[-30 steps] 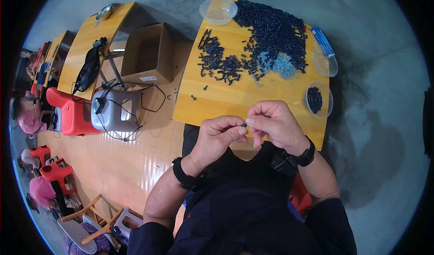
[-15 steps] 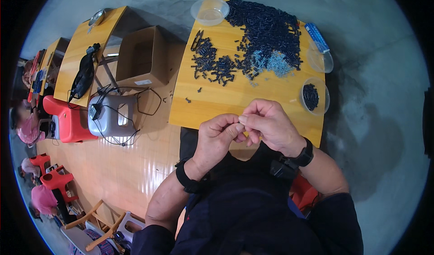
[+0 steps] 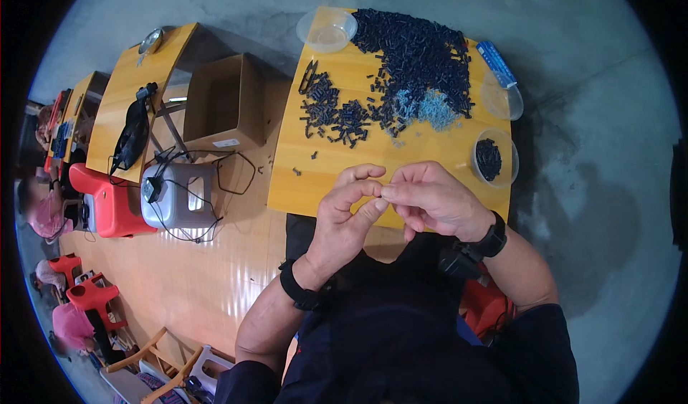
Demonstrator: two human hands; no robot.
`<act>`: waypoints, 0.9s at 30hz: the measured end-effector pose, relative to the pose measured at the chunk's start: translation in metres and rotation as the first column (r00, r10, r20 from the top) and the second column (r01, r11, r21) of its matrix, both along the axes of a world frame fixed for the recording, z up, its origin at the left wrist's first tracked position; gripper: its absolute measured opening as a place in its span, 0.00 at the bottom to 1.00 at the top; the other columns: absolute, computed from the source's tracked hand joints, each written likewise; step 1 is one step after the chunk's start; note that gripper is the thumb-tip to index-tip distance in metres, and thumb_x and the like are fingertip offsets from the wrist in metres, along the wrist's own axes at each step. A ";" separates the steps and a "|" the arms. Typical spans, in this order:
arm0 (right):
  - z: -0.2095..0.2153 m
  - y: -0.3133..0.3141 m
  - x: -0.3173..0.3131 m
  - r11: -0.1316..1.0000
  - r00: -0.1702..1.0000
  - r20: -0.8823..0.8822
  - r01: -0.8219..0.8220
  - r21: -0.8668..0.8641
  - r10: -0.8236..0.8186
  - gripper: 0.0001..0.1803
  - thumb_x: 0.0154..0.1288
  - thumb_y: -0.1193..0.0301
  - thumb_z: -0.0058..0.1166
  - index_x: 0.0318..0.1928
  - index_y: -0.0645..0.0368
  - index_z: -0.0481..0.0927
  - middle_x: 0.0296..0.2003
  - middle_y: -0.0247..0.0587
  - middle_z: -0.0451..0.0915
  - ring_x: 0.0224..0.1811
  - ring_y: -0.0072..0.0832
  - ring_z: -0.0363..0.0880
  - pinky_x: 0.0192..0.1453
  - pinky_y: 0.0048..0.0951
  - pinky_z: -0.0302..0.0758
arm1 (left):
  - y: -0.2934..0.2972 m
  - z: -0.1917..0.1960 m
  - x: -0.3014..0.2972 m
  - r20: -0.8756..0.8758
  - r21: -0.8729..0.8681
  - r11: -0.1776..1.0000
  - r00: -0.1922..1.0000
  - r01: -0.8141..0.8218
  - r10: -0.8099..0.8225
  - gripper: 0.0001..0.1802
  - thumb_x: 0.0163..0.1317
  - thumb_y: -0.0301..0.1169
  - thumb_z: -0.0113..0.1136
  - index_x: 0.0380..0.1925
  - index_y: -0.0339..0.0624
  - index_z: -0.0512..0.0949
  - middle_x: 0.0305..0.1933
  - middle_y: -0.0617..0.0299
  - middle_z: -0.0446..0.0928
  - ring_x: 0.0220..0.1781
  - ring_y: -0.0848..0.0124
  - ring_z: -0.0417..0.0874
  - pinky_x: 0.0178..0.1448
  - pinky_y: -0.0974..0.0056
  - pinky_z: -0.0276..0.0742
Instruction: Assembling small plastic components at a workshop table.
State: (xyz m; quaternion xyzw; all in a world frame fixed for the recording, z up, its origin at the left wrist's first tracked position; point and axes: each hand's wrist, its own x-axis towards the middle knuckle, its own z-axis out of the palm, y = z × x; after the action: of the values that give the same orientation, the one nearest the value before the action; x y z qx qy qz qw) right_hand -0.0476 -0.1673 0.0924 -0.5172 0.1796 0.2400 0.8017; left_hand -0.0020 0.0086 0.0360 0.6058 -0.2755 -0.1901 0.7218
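Over the near edge of the yellow wooden table, my left hand and my right hand meet with thumbs and index fingers pinched together. What sits between the fingertips is too small or hidden to make out. Beyond them lies a large heap of small dark cylindrical pieces, with a patch of small light-blue pieces at its near side. A looser group of dark pieces spreads to the left. Nearer to my right hand, a clear round tub holds some dark pieces.
Tweezers lie at the table's left edge. A clear bowl stands at the far left corner. On the right edge are a blue box and a clear lid. A cardboard box and grey stool stand left.
Some of my left fingers have lifted and straightened, while both hands' pinches stay together at the tips. The view has tilted slightly, so the table sits a little lower.
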 end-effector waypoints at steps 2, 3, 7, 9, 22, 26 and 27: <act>0.002 -0.001 0.001 1.000 1.000 -0.008 -0.022 -0.004 0.022 0.16 0.64 0.61 0.58 0.29 0.62 0.75 0.18 0.31 0.72 0.12 0.16 0.71 0.17 0.20 0.74 | 0.000 0.005 0.001 0.007 0.009 1.000 1.000 0.013 -0.013 0.07 0.59 0.22 0.61 0.38 0.38 0.78 0.57 0.52 0.70 0.61 0.62 0.69 0.63 0.60 0.64; 0.004 -0.001 0.001 0.999 0.998 -0.020 -0.051 -0.002 0.051 0.18 0.66 0.59 0.56 0.28 0.62 0.75 0.18 0.31 0.73 0.12 0.16 0.72 0.17 0.20 0.75 | 0.000 0.006 0.000 0.009 0.008 1.000 1.000 0.014 -0.014 0.07 0.59 0.22 0.61 0.38 0.38 0.78 0.57 0.52 0.70 0.61 0.62 0.69 0.63 0.60 0.64; 0.002 0.000 0.000 0.983 0.991 -0.046 -0.116 0.143 0.124 0.24 0.69 0.53 0.49 0.27 0.62 0.74 0.19 0.33 0.74 0.11 0.17 0.73 0.15 0.19 0.74 | -0.001 0.007 -0.002 -0.085 -0.038 0.999 0.996 0.013 -0.016 0.06 0.59 0.22 0.60 0.37 0.40 0.78 0.61 0.52 0.68 0.67 0.60 0.64 0.68 0.57 0.58; -0.001 0.002 0.000 0.975 0.988 -0.021 -0.148 0.166 0.153 0.25 0.70 0.52 0.46 0.27 0.63 0.74 0.19 0.33 0.73 0.10 0.17 0.72 0.14 0.20 0.74 | -0.001 0.006 -0.003 -0.092 -0.057 0.998 0.996 0.015 -0.020 0.06 0.59 0.22 0.60 0.37 0.40 0.78 0.62 0.51 0.68 0.69 0.60 0.62 0.69 0.56 0.56; -0.003 0.016 0.003 0.931 0.978 -0.089 -0.147 0.333 0.186 0.26 0.73 0.50 0.34 0.23 0.56 0.65 0.13 0.30 0.65 0.07 0.19 0.64 0.11 0.26 0.69 | 0.010 0.018 0.006 -0.326 -0.220 0.964 0.920 0.148 -0.215 0.10 0.59 0.19 0.59 0.41 0.37 0.80 0.62 0.50 0.68 0.67 0.65 0.66 0.65 0.61 0.66; -0.007 0.015 0.002 0.902 0.979 -0.136 -0.084 0.423 0.155 0.25 0.73 0.50 0.34 0.24 0.56 0.65 0.14 0.30 0.65 0.06 0.19 0.64 0.12 0.27 0.72 | 0.009 0.020 0.017 -0.289 -0.171 0.964 0.925 0.203 -0.246 0.09 0.59 0.24 0.62 0.40 0.37 0.82 0.63 0.47 0.69 0.66 0.62 0.68 0.65 0.58 0.66; -0.011 0.013 0.003 0.892 0.973 -0.128 -0.118 0.437 0.191 0.26 0.73 0.49 0.32 0.26 0.56 0.66 0.15 0.31 0.66 0.07 0.20 0.65 0.15 0.32 0.75 | 0.009 0.020 0.019 -0.289 -0.171 0.964 0.925 0.203 -0.246 0.09 0.59 0.24 0.62 0.40 0.37 0.82 0.63 0.47 0.69 0.66 0.62 0.68 0.65 0.58 0.66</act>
State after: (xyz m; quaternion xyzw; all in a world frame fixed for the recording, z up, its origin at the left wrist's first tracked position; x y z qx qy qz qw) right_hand -0.0445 -0.1542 0.0812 -0.3201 0.1477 0.3791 0.8556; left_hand 0.0168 0.0180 0.0557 0.4818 -0.2398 -0.3439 0.7694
